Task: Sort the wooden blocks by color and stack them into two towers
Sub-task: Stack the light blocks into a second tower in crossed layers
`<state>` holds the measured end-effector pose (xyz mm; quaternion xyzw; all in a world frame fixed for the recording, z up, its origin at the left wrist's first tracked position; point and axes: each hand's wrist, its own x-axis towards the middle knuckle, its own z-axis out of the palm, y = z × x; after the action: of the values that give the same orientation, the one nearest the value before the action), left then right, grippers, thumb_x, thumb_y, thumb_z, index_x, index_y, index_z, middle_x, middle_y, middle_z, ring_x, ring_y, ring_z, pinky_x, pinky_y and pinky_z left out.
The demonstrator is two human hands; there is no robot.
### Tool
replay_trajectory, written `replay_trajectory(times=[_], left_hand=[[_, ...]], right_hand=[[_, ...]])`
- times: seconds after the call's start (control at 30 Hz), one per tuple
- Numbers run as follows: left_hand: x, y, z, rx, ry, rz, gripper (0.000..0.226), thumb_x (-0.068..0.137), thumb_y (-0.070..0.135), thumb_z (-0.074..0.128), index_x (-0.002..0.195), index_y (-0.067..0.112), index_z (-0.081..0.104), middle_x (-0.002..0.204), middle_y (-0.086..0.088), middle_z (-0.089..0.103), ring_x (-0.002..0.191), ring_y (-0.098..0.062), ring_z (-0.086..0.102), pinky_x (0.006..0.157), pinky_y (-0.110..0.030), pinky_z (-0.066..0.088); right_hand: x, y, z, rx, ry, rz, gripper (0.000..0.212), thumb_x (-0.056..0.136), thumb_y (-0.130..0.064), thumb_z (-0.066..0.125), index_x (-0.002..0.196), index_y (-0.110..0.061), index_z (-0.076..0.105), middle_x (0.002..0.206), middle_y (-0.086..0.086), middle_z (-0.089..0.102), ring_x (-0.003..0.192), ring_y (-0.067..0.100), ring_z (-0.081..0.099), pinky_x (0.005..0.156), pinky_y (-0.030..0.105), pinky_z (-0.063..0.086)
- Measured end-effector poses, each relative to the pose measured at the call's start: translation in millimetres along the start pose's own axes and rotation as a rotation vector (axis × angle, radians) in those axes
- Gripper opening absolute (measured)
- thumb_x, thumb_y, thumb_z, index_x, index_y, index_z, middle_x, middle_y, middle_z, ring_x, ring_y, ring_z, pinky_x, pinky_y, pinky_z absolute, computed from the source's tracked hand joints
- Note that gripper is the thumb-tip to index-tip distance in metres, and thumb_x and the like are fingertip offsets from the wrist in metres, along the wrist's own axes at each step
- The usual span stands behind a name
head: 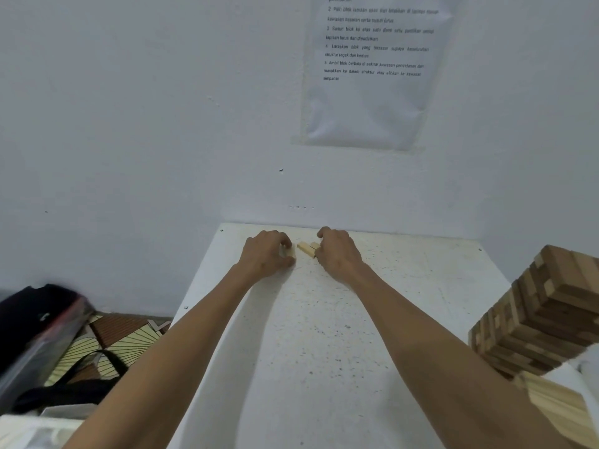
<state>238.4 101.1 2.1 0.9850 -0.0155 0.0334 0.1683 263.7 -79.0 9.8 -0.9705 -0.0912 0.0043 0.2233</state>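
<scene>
At the far edge of the white table point(437, 270), close under the wall point(129, 124): my left hand point(267, 252) curls thumb and fingers round one pale block point(291, 253), held low at the surface. My right hand point(338, 254) sits just beside a pair of pale blocks point(306, 248) lying side by side on the table. Its fingers are curled against their right end, but I cannot tell from this view whether they pinch a block or only nudge it. The held block and the pair are near each other, with a narrow gap between.

Judged by their look, the blocks are light, rigid, smooth-sawn wood with square edges. They are not fragile but are liable to slide on the hard tabletop. They are best taken across the long sides near the middle, which leaves the ends free for squaring up.

On my right the mixed tower point(547, 306) of dark and pale blocks stands well apart from both hands, and more pale blocks point(557, 406) lie nearer me.

Room to work lies toward me, along the middle of the table between my forearms. Three things limit movement:
- the wall just beyond my knuckles
- the table's left edge, with bags point(42, 325) on the floor below
- the tower, which a careless right elbow could topple
</scene>
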Motion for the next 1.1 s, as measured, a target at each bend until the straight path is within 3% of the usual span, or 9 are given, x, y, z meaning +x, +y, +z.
replay_trajectory(times=[0.17,0.27,0.53,0.77,0.87,1.1], left_hand=[[2.0,-0.6,2.1,-0.027,0.023,0.002,0.038,0.086,0.044,0.072,0.119,0.026,0.067,0.122,0.006,0.066,0.115,-0.020,0.057,0.092,-0.036,0.043],[0.9,-0.7,1.7,-0.025,0.023,0.006,0.038,0.086,0.043,0.072,0.119,0.026,0.067,0.122,0.005,0.067,0.115,-0.020,0.058,0.093,-0.036,0.044],[-20.2,0.0,-18.2,-0.060,0.013,0.074,0.036,0.087,0.044,0.072,0.118,0.027,0.067,0.124,0.008,0.065,0.118,-0.018,0.056,0.098,-0.039,0.044],[-77.4,17.9,-33.0,-0.071,0.020,0.178,0.032,0.089,0.044,0.072,0.116,0.028,0.066,0.122,0.009,0.064,0.116,-0.017,0.054,0.098,-0.039,0.043],[-111.2,21.5,-25.1,-0.089,-0.010,0.181,0.031,0.088,0.044,0.072,0.114,0.029,0.066,0.120,0.010,0.064,0.113,-0.016,0.055,0.096,-0.039,0.044],[-146.5,15.5,-9.4,-0.125,-0.026,0.106,0.032,0.088,0.042,0.071,0.116,0.028,0.067,0.120,0.010,0.064,0.112,-0.015,0.055,0.096,-0.037,0.044]], right_hand=[[-2.6,-5.5,9.0,0.051,0.011,-0.068,0.055,0.094,-0.031,0.063,0.142,-0.010,0.047,0.126,0.009,0.062,0.120,0.027,0.053,0.090,0.039,0.050],[-1.7,-8.1,13.6,0.005,0.024,-0.075,0.051,0.095,-0.026,0.068,0.138,-0.010,0.046,0.128,0.010,0.060,0.122,0.029,0.051,0.094,0.040,0.049],[-26.5,-5.3,-6.1,-0.028,0.050,-0.080,0.057,0.090,-0.023,0.072,0.138,-0.011,0.044,0.122,0.007,0.063,0.115,0.028,0.054,0.087,0.044,0.053],[-95.2,3.0,-22.8,-0.075,0.028,-0.105,0.057,0.092,-0.014,0.065,0.142,-0.012,0.040,0.114,0.007,0.063,0.106,0.027,0.058,0.078,0.040,0.053],[-130.4,16.2,-12.3,-0.087,-0.036,-0.102,0.054,0.091,-0.020,0.064,0.140,-0.012,0.042,0.126,0.007,0.056,0.117,0.028,0.050,0.083,0.039,0.050],[-148.1,23.6,-3.9,0.011,0.019,-0.188,0.062,0.092,-0.034,0.066,0.146,-0.015,0.042,0.140,0.006,0.045,0.128,0.026,0.040,0.095,0.039,0.048]])
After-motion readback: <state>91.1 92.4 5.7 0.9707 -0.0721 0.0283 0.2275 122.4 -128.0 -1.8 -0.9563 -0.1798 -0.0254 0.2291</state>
